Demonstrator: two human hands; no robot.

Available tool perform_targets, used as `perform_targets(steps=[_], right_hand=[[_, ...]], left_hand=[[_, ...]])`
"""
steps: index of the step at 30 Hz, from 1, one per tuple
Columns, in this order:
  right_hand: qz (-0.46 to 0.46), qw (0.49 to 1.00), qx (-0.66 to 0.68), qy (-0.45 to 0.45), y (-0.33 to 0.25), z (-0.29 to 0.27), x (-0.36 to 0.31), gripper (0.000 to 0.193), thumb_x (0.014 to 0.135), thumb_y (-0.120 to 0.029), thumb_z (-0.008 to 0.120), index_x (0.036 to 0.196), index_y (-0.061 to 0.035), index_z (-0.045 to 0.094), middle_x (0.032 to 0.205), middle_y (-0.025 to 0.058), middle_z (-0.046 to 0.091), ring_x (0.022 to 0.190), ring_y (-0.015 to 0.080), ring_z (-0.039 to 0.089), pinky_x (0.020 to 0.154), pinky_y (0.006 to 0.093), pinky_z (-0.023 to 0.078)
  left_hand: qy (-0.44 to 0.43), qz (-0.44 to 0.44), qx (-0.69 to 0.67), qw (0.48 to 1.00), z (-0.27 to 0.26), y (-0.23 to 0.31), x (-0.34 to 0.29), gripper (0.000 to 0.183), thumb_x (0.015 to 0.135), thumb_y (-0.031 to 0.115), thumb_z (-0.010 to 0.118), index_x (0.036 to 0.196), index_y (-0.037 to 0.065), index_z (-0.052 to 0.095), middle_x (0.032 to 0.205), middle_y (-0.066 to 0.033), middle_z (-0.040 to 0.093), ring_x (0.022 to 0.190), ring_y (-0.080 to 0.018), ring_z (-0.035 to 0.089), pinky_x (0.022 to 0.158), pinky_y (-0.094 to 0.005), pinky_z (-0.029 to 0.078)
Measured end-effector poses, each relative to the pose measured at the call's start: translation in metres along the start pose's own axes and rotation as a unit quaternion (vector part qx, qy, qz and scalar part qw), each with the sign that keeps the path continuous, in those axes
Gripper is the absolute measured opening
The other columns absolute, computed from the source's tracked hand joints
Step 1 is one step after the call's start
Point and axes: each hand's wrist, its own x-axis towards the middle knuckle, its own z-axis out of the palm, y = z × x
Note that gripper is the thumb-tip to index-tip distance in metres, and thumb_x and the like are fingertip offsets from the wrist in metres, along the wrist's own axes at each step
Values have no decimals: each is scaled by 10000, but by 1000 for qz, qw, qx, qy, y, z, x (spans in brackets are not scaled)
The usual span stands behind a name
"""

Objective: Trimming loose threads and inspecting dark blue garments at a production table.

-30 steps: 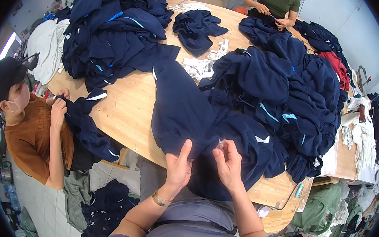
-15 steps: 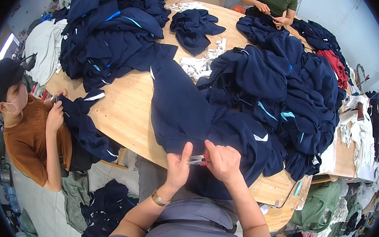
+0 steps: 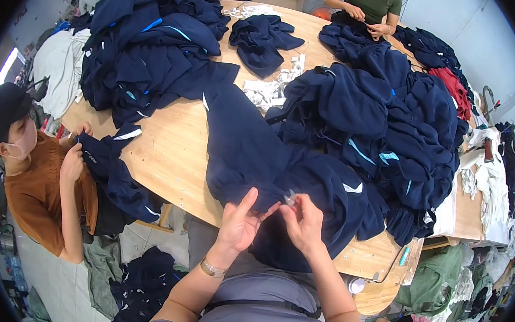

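Note:
A navy garment [image 3: 247, 136] with white insets lies across the table's near edge and hangs toward my lap. My left hand [image 3: 239, 223] is at its near edge, thumb raised along the cloth and fingers curled at the fabric, partly hidden. Close beside it, my right hand [image 3: 302, 222] is closed around small thread snips, whose metal blades [image 3: 290, 198] poke up above the fingers. Their handle is mostly covered by the hand.
Navy garment piles rise on the wooden table [image 3: 171, 148] at left [image 3: 156, 68] and right [image 3: 393, 123]. White strips [image 3: 264, 94] lie between them. A co-worker in brown [image 3: 50, 187] handles a navy garment at left; others work at the far side. A hooked wire [image 3: 389, 269] sits near the right edge.
The snips have turned from lying level between my hands to pointing upward in my right hand. My left hand has shifted slightly and its palm now shows more.

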Motion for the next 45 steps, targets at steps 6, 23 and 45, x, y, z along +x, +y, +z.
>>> perform_targets(steps=[6, 23, 45], right_hand=[[-62, 992, -104, -29, 0, 0, 1, 265, 794, -258, 664, 771, -31, 530, 659, 102, 551, 528, 260, 557, 473, 321, 423], [-96, 981, -164, -43, -7, -6, 3, 301, 767, -317, 675, 726, -63, 518, 627, 64, 535, 509, 228, 555, 445, 317, 408], [129, 979, 159, -14, -28, 18, 2, 195, 780, -109, 681, 709, -25, 520, 563, -2, 461, 520, 43, 397, 467, 220, 326]], left_hand=[[28, -2, -15, 1000, 8, 1, -2, 191, 918, 164, 520, 956, -1, 607, 956, -89, 636, 871, -175, 622, 791, -316, 516], [37, 32, 53, 997, 14, -2, -4, 192, 931, 181, 494, 1063, 46, 529, 950, -60, 626, 836, -142, 616, 706, -261, 509], [36, 80, 26, 996, 0, -23, -1, 247, 928, 128, 478, 684, 90, 482, 731, -16, 538, 702, -93, 514, 682, -258, 431]])
